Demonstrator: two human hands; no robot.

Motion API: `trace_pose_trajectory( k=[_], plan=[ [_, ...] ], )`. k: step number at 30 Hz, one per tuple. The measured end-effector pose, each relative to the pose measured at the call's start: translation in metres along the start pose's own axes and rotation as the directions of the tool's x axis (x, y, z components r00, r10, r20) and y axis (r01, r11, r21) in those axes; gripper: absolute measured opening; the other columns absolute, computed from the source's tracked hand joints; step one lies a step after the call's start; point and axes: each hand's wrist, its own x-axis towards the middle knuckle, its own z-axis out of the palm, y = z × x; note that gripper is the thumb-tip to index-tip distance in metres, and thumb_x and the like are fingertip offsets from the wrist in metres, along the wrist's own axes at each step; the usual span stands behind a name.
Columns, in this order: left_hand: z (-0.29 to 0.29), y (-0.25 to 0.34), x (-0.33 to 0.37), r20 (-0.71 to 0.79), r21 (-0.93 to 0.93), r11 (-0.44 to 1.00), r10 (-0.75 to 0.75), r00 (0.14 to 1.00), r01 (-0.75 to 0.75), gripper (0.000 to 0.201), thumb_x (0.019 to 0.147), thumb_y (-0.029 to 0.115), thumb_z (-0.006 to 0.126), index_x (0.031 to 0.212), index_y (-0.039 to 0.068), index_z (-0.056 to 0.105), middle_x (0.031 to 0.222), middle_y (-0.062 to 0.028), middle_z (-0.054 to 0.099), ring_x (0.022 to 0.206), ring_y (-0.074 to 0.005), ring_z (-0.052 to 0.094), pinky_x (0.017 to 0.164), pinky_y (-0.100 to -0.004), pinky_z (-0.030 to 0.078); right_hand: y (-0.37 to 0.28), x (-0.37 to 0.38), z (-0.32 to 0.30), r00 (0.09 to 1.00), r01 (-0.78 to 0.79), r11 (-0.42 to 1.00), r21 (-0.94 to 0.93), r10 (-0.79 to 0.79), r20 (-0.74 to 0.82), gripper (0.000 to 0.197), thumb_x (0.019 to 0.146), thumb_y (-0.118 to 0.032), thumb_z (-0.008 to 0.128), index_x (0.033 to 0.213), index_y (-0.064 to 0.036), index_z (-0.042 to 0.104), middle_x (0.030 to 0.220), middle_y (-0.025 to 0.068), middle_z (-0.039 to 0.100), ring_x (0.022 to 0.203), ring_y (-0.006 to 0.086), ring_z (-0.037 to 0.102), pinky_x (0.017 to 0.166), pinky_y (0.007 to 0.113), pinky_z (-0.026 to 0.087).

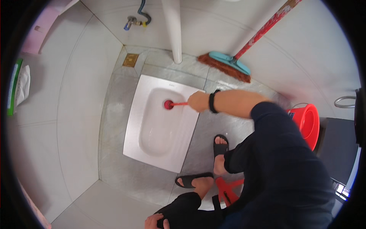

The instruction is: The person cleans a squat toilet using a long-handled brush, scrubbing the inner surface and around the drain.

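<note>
Red plunger (175, 104), apparently, fills outstretched right hand (198, 101).

I have the right hand (198, 101), a black band (214, 102) around its wrist, gripping a thin red handle (180, 104) whose round red end sits in the basin of a white squat toilet (133, 129). My left hand (154, 221) rests on the black trouser leg (181, 208), partly cut off by the lower edge. I also see a broom (228, 65) near the wall and a red bucket (313, 126) to the right.
</note>
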Motion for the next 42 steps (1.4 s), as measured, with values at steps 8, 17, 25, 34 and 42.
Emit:
trace_pose_trajectory(
  k=[8, 17, 25, 34, 42],
  plan=[
    [0.015, 0.008, 0.018, -0.026, -0.065, 0.992, 0.109, 0.994, -0.111, 0.018, 0.063, 0.015, 0.069, 0.076, 0.004, 0.063, 0.077, -0.0129, 0.067, 0.073, -0.0309, 0.065, 0.073, -0.0391, 0.051, 0.016, -0.016, 0.018, 0.995, -0.094, 0.987, 0.130, 0.095, -0.004, 0.017, 0.066, -0.007, 0.064, 0.080, 0.0010, 0.069, 0.083, 0.0225, 0.068, 0.078, 0.0372, 0.067, 0.067, 0.045, 0.053],
    [-0.006, 0.018, 0.014, 0.015, -0.086, 0.991, 0.106, 0.994, -0.105, 0.018, 0.062, 0.011, 0.068, 0.078, 0.005, 0.064, 0.077, -0.0117, 0.067, 0.069, -0.0312, 0.064, 0.067, -0.0385, 0.050, -0.035, 0.010, 0.026, 0.990, -0.136, 0.971, 0.195, 0.128, 0.052, 0.020, 0.075, -0.012, 0.057, 0.086, -0.0037, 0.072, 0.081, 0.0175, 0.069, 0.079, 0.0356, 0.068, 0.070, 0.044, 0.054],
    [-0.009, 0.008, -0.014, -0.069, -0.113, 0.993, 0.021, 0.997, -0.028, 0.016, 0.062, 0.009, 0.067, 0.075, 0.002, 0.064, 0.077, -0.0134, 0.067, 0.074, -0.0313, 0.066, 0.071, -0.0384, 0.051, -0.014, -0.006, -0.105, 0.953, -0.109, 0.885, -0.453, -0.037, -0.300, 0.014, 0.074, -0.019, 0.070, 0.085, -0.0117, 0.075, 0.089, 0.0078, 0.073, 0.082, 0.0265, 0.070, 0.066, 0.040, 0.054],
    [-0.013, 0.002, -0.021, -0.132, -0.153, 0.987, 0.033, 0.991, -0.053, 0.016, 0.063, 0.014, 0.067, 0.073, 0.002, 0.062, 0.075, -0.0133, 0.067, 0.073, -0.0292, 0.066, 0.073, -0.0376, 0.050, -0.037, 0.057, -0.152, 0.901, 0.029, 0.964, 0.263, 0.088, -0.425, 0.025, 0.082, -0.029, 0.068, 0.083, -0.0034, 0.069, 0.077, 0.0154, 0.069, 0.079, 0.0345, 0.067, 0.070, 0.040, 0.053],
    [-0.010, -0.035, -0.031, 0.059, -0.151, 0.986, 0.076, 0.995, -0.066, 0.021, 0.070, 0.023, 0.071, 0.075, 0.004, 0.064, 0.077, -0.0121, 0.069, 0.077, -0.0283, 0.068, 0.074, -0.0379, 0.052, -0.040, 0.149, -0.095, 0.734, 0.035, 0.451, 0.892, 0.594, -0.329, 0.056, 0.090, -0.045, 0.057, 0.060, 0.0020, 0.058, 0.057, 0.0129, 0.057, 0.056, 0.0235, 0.055, 0.057, 0.039, 0.045]
  ],
)
